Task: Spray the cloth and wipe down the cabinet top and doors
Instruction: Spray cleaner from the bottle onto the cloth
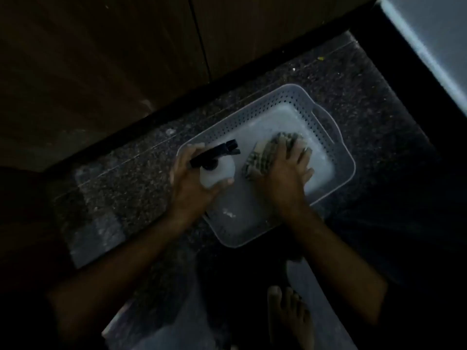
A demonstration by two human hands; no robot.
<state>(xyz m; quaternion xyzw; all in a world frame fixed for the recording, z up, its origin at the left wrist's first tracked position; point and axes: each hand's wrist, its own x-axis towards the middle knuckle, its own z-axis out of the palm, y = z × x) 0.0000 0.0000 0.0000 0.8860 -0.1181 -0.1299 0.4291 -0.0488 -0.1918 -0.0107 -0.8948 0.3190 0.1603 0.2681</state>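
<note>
Dim scene, head view, looking down.

- Basket [326, 114]: pale perforated plastic w/ side handle, centre-right of frame, on dark speckled stone table [121, 188].
- Spray bottle [218, 171]: white body, black trigger head; at basket's left end. Left hand [192, 178] wrapped round it, thumb across the body, fingers over the trigger area.
- Cloth [262, 157]: checked, bunched, inside basket, centre. Right hand [288, 170] on it, fingers spread and slightly bent over the fabric; whether gripping or just pressing, can't tell.
- Cabinet doors [101, 59]: dark wood, upper left, vertical seam btwn panels.
- Pale surface [429, 39]: upper-right corner.
- Bare foot [288, 317]: bottom centre, on floor; forearms cover the basket's near edge.
</note>
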